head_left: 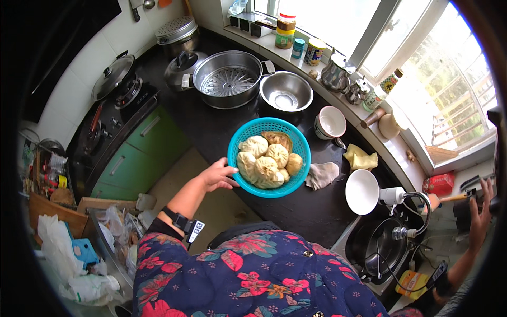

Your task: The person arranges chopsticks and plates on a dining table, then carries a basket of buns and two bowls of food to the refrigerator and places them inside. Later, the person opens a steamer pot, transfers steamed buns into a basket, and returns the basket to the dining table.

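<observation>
A round turquoise plastic basket (302, 140) full of steamed buns (268, 170) sits near the front edge of the dark counter. My left hand (217, 175) grips its left rim, thumb on top and the other fingers lower on the side. A browned dumpling-like piece (278, 139) lies among the buns at the back. Far to the right, beyond the sink, my right hand (479, 214) is raised with its fingers stretched apart. It is beside a dark object (463, 215) near the picture's rim, which I cannot make out.
Behind the basket stand a steamer pot (228, 79), a steel bowl (286, 91) and a small bowl (330, 122). A grey cloth (322, 175), yellow cloth (361, 157) and white bowl (362, 191) lie to the right. The sink (377, 245) has a curved tap (425, 203). Jars line the windowsill.
</observation>
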### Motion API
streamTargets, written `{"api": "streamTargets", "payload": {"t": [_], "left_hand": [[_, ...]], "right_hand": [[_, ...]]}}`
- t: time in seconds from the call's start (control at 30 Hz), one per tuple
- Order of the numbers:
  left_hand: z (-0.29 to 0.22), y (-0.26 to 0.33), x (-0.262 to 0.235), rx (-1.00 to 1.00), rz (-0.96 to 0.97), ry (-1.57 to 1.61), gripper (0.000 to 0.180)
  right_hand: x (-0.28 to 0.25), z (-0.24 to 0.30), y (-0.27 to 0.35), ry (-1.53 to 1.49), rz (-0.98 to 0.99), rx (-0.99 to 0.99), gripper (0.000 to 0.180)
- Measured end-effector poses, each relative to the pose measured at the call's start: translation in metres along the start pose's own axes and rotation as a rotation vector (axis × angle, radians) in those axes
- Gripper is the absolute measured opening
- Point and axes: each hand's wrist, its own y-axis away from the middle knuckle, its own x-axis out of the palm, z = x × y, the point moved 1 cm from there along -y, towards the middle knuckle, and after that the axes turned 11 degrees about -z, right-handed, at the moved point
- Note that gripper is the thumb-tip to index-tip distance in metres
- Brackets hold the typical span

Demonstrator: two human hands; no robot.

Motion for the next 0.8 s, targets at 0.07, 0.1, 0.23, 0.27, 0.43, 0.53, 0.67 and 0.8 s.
{"api": "streamTargets", "payload": {"t": [0.07,0.1,0.23,0.27,0.43,0.53,0.67,0.8], "left_hand": [[0.001,-0.015,-0.001,-0.047,0.035,0.003,0.044],[0.002,-0.022,-0.002,-0.091,-0.008,-0.018,0.04],[0.002,-0.045,-0.003,-0.102,0.094,-0.043,0.021],[0.002,-0.048,-0.003,-0.124,0.062,-0.054,0.022],[-0.002,-0.05,-0.004,-0.072,0.107,0.003,0.022],[-0.001,-0.055,-0.008,-0.073,0.115,0.028,0.024],[0.009,-0.051,-0.021,-0.112,0.113,0.133,0.029],[0.02,-0.007,-0.048,-0.086,0.069,0.261,0.027]], "right_hand": [[-0.029,0.051,0.014,-0.002,0.07,0.032,0.052],[-0.047,0.075,0.023,0.044,0.128,0.099,0.053],[-0.097,0.152,0.04,-0.025,0.176,0.208,0.054],[-0.104,0.166,0.043,0.0,0.176,0.234,0.054],[-0.123,0.217,0.066,-0.023,0.241,0.375,0.054],[-0.117,0.229,0.095,-0.162,0.249,0.484,0.056],[-0.094,0.22,0.148,-0.417,0.267,0.876,0.054],[-0.045,0.204,0.193,-0.749,0.341,1.092,0.053]]}}
